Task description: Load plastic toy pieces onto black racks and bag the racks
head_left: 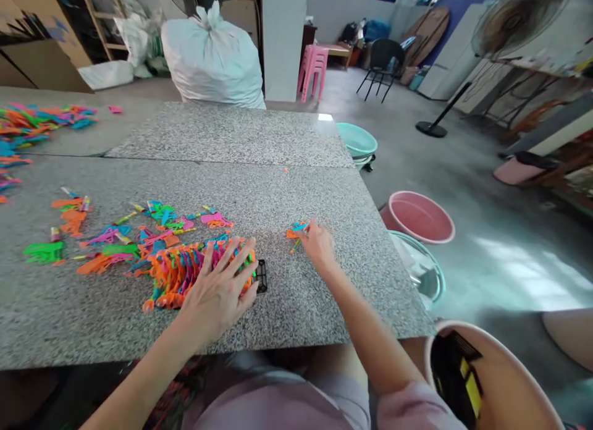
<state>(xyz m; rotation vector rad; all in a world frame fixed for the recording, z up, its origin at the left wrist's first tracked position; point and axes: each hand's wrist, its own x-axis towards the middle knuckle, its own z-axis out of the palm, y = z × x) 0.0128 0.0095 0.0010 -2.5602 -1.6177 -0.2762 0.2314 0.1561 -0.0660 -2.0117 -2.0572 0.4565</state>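
My left hand [222,288] lies with spread fingers on top of a tight row of plastic toy pistols [171,269], orange, pink, blue and green. A black plastic frame [262,275] pokes out at the row's right end. Further right, my right hand [319,241] has its fingers closed on a small blue and orange toy pistol [295,231] low over the table; its fingertips are partly hidden. A thin yellow-green piece [295,246] is just below it. Left of the row lie loose toy pistols, among them a green one [44,252] and a pink one [217,219].
The speckled stone table [278,312] has a big pile of coloured toys [41,124] at its far left. A white sack [213,59] stands behind. Beside the right edge are a pink tub [419,217], a turquoise basin [356,139] and a large bin [504,374].
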